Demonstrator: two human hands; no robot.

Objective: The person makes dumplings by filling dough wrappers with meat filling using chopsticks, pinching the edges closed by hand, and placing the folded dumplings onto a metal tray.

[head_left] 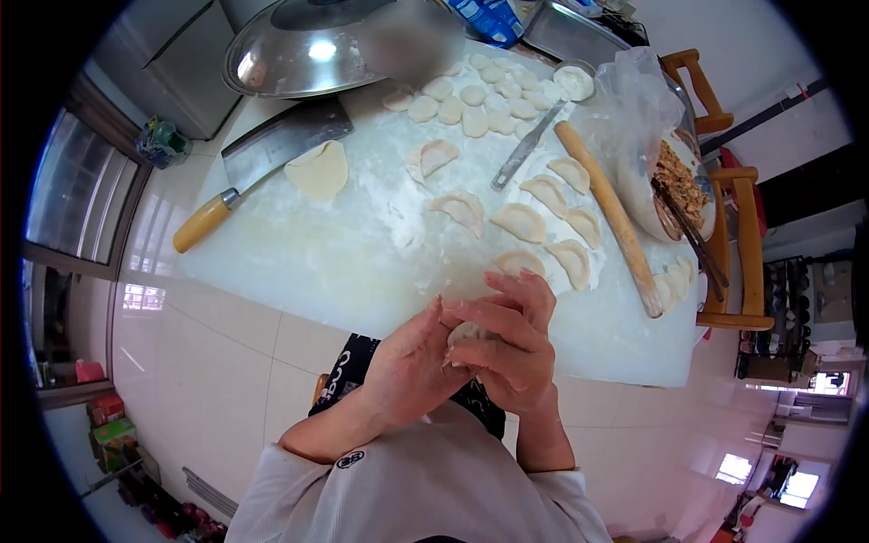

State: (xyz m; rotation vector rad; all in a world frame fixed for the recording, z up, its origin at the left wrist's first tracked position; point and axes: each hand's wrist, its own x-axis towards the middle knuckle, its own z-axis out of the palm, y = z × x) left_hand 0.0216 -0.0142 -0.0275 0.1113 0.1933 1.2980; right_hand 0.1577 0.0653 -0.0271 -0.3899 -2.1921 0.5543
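My left hand (407, 366) and my right hand (511, 348) meet over the near edge of the table. Between them is a small pale dumpling (466, 335), partly hidden by my fingers, which curl round it from both sides. Just beyond my right fingertips lies a finished dumpling (519, 263), with another folded dumpling (570, 262) to its right. More dumplings, such as one at the centre (457, 211), rest on the floured white board (317, 262). A flat round wrapper (317, 172) lies beside the cleaver at the left.
The cleaver (281, 145) has its wooden handle toward the left edge. Small dough discs (473, 121) lie at the back near a metal lid (299, 54). A metal spatula (528, 147), a rolling pin (611, 217) and a bowl of filling (679, 185) with chopsticks are at the right.
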